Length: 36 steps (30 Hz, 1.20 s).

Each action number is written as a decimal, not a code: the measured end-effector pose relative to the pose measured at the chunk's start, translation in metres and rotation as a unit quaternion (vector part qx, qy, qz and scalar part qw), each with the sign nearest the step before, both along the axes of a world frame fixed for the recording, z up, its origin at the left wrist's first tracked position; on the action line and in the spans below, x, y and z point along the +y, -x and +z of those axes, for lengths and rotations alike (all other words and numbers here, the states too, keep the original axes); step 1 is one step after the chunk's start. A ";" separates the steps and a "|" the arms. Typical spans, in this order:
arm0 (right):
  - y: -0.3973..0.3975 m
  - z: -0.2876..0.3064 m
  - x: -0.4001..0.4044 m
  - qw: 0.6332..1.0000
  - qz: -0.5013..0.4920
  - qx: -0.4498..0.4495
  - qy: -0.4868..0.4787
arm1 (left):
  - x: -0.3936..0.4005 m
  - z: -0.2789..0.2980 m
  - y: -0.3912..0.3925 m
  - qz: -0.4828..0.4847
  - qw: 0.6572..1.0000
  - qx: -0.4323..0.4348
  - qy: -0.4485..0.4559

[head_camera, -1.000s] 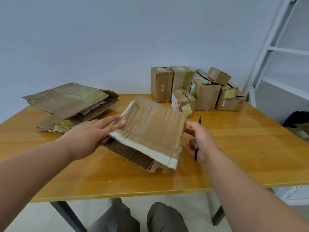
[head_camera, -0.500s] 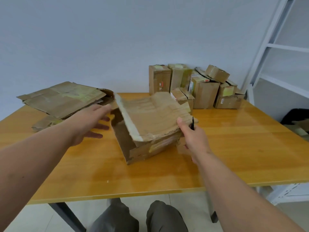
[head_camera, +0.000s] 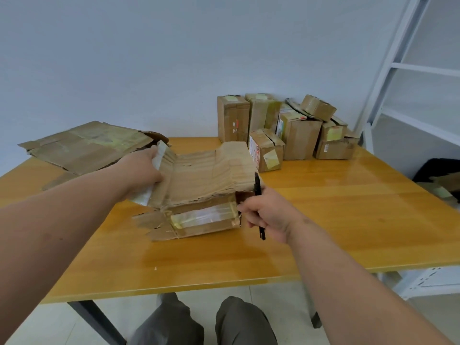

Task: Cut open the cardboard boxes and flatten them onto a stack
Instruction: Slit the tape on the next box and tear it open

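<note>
Cardboard box (head_camera: 199,185), cut open and half collapsed, lies at frame centre on the wooden table (head_camera: 323,220). Left hand (head_camera: 142,170) grips its taped left flap; right hand (head_camera: 266,215), closed around a black cutter (head_camera: 258,202), touches its right edge. Flattened cardboard stack (head_camera: 84,145) sits upper left, sealed boxes (head_camera: 286,128) upper right.

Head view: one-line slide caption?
Left hand spreads a cut-open cardboard box on the table; right hand holds a black cutter, sealed boxes behind.

left hand (head_camera: 143,170) fingertips — behind box flap (head_camera: 161,158) | flattened stack (head_camera: 82,145) lower sheets — covered
</note>
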State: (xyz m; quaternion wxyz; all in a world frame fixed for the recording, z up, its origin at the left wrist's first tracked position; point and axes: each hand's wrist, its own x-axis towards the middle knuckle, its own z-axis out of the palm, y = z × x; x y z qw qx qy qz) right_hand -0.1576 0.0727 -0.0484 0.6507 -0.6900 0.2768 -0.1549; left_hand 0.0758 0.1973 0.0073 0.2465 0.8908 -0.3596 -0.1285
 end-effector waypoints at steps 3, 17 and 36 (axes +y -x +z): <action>-0.003 -0.007 -0.002 0.999 0.013 -0.019 -0.023 | -0.003 -0.002 0.005 -0.011 0.987 -0.138 -0.082; 0.003 -0.015 -0.006 0.984 -0.138 0.032 0.108 | 0.001 -0.007 0.046 -0.211 0.923 -0.233 -0.223; -0.013 -0.007 0.024 0.988 0.048 -0.110 -0.099 | 0.006 -0.018 0.073 -0.170 0.981 -0.044 -0.078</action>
